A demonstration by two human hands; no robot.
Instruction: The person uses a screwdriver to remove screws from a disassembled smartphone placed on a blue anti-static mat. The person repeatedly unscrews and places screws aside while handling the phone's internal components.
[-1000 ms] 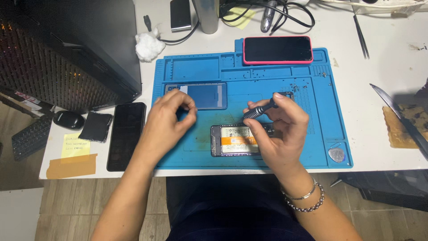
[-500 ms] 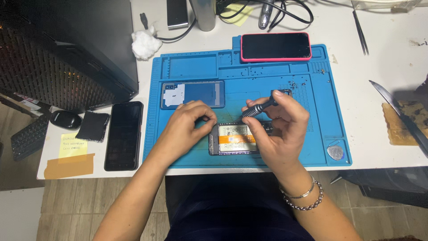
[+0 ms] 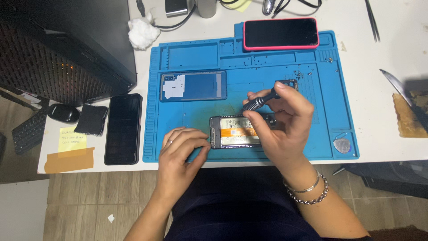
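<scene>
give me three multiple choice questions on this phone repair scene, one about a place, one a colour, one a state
1. Where does the opened phone lie?
A. on the blue mat
B. on the floor
C. on the black phone

2. What colour is the case of the phone at the mat's top edge?
A. green
B. pink-red
C. white

3. What is the right hand doing?
A. resting flat and empty
B. holding the dark screwdriver
C. holding the cotton wad

Answers:
1 A, the opened phone sits on the mat's near part, with the left hand at its end.
2 B, a pink-red rim frames the dark screen.
3 B, the fingers close round the screwdriver's handle.
</scene>
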